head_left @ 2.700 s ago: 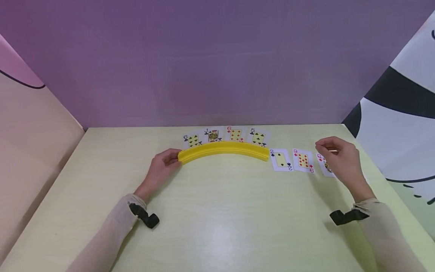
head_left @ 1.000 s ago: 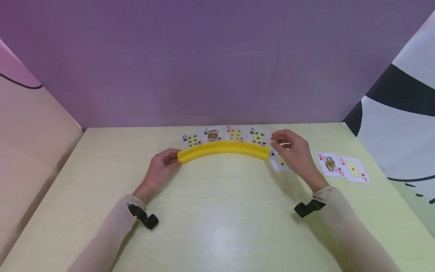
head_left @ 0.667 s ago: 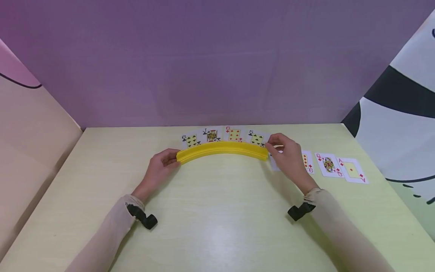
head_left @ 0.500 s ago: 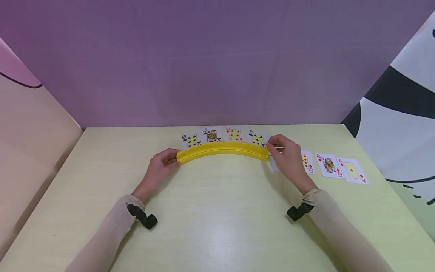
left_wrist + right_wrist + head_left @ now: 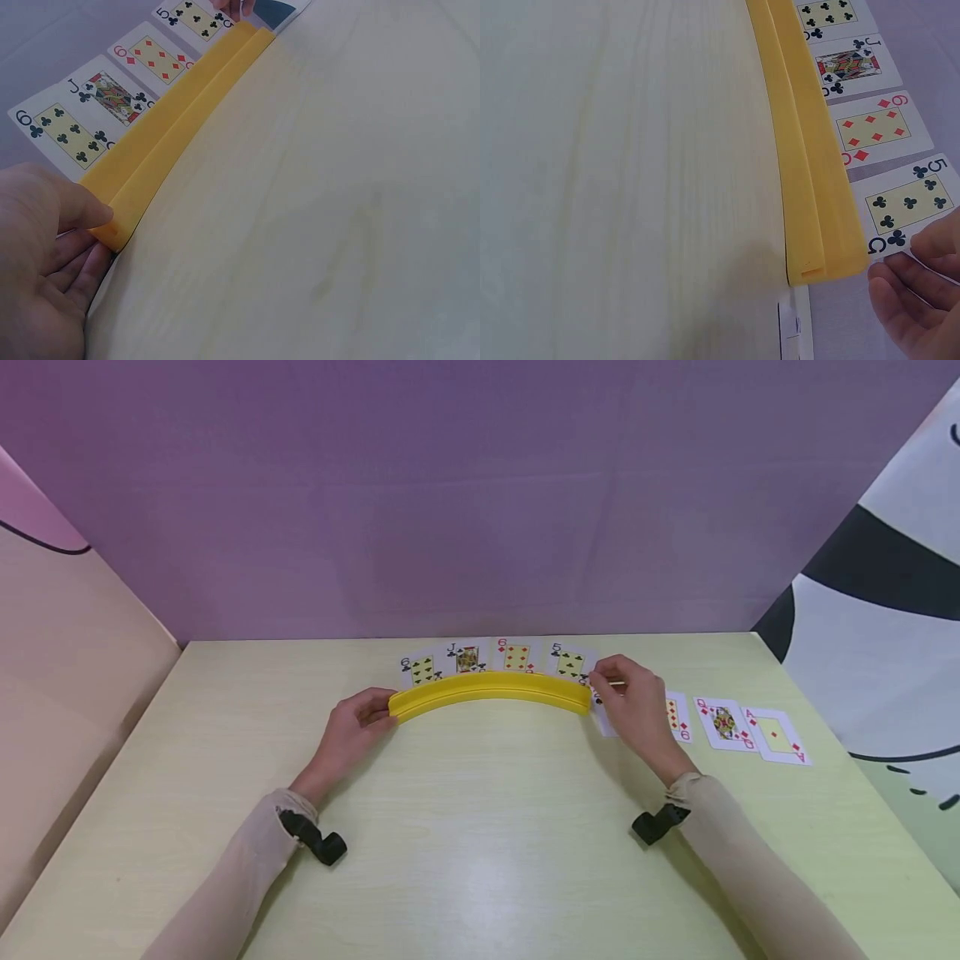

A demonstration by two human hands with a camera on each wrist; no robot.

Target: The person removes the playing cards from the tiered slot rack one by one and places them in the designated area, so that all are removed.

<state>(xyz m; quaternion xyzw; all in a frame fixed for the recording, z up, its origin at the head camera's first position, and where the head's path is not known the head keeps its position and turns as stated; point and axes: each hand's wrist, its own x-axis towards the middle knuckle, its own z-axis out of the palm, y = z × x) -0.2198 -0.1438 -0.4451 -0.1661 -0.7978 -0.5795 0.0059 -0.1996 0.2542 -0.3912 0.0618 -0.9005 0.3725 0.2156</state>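
On the pale green table (image 5: 480, 827), 3 loose cards lie face up to the right of the holder: the 9 of diamonds (image 5: 677, 718), half hidden behind the right hand, then the queen of diamonds (image 5: 722, 723) and the ace of diamonds (image 5: 776, 735). Another card (image 5: 602, 720) lies flat just past the holder's right end, mostly covered by that hand. A purple wall (image 5: 465, 493) closes the far side.

The yellow card holder (image 5: 489, 690) sits at the table's far middle — a long curved strip with a slot along its top. 4 cards stand in it: 6 of clubs (image 5: 422, 669), jack of clubs (image 5: 467, 658), 6 of diamonds (image 5: 517, 656) and 5 of clubs (image 5: 570, 664).

The left hand (image 5: 351, 737) rests against the holder's left end, thumb pressing its edge, fingers loosely extended. The right hand (image 5: 633, 703) is at the right end, fingers curled near the 5 of clubs — whether it pinches anything cannot be made out.
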